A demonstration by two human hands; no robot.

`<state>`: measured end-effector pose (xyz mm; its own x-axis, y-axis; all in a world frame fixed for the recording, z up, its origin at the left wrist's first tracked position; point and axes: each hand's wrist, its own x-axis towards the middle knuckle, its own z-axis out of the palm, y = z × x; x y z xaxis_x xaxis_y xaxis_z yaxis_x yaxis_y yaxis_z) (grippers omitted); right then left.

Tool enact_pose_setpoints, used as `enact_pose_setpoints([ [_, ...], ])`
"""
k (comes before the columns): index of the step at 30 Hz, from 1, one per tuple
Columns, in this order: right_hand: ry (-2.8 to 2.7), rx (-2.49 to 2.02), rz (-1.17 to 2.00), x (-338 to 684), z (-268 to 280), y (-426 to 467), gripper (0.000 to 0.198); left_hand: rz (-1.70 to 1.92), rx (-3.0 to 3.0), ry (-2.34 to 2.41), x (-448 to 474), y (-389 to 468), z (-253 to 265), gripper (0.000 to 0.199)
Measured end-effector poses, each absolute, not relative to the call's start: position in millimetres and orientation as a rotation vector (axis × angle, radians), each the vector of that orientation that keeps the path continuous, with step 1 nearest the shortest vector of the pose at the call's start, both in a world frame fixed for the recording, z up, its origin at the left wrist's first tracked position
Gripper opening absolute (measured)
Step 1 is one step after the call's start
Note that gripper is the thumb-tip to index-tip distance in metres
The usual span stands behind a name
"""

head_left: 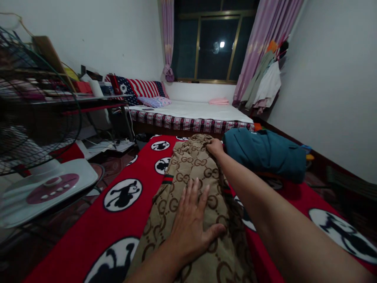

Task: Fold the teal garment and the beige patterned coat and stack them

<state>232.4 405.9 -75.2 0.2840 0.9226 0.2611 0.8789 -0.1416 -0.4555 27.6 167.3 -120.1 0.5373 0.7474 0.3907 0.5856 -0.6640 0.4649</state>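
Note:
A long tan garment [191,173] with a brown monogram print lies lengthwise before me on a red blanket [97,224] with round black-and-white figures. It has small green-and-red striped bands at its sides, and its far end looks gathered. My left hand [193,220] rests flat on the middle of the garment, fingers stretched forward and thumb out to the right. Further off, my right hand [215,147] has its fingers closed on the cloth at the garment's far right corner. Close beside that hand sits a folded teal garment [262,151].
A fan [38,106] and a white tray-like top [50,188] stand at the left, near a cluttered desk [103,98]. Beyond the blanket is a bed [188,110] with pillows. Clothes [268,82] hang by the curtain at right.

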Motion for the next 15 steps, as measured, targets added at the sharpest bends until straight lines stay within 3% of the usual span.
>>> enact_pose_setpoints([
  [8, -1.676, -2.037, 0.144, 208, -79, 374, 0.056, 0.801, 2.457, 1.176, 27, 173, -128, 0.088],
  [11, -1.859, -1.904, 0.012, 201, -78, 354, 0.063, 0.777, 2.452, 1.194, 28, 171, -126, 0.088],
  [15, -2.156, -1.838, -0.061, 199, -101, 326, 0.057, 0.743, 2.459, 1.200, 29, 172, -122, 0.087],
])
